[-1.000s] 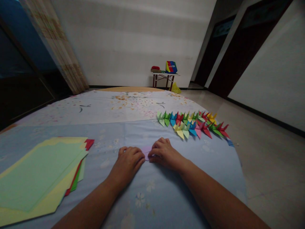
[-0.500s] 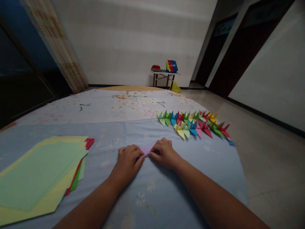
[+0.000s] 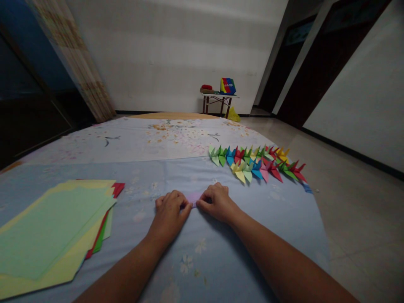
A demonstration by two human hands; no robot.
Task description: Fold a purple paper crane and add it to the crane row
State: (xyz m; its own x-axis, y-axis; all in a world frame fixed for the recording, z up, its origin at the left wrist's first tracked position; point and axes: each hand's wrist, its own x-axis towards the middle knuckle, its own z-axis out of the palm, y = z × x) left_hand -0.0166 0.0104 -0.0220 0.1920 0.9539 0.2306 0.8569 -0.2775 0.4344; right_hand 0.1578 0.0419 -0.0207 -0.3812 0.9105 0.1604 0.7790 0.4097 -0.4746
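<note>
A small piece of purple paper [image 3: 193,198] lies on the table between my hands, its left and right ends covered by my fingers. My left hand [image 3: 172,209] is closed on its left edge, thumb and fingers pressed together. From the other side my right hand [image 3: 217,203] pinches the right edge in the same way. The near edge of the paper shows in the narrow gap between my thumbs. How the hidden parts are folded I cannot tell.
At the right stand rows of colourful folded-paper cranes [image 3: 257,168]. A stack of coloured paper sheets [image 3: 57,231] lies at the left. Blue and white floral cloth covers the round table [image 3: 186,265]. By the far wall is a small table [image 3: 217,96] with a colourful box [image 3: 227,86].
Both hands keep their hold on the purple paper, with only a slight shift of the fingers. The view has tilted very slightly; everything else stays in place.
</note>
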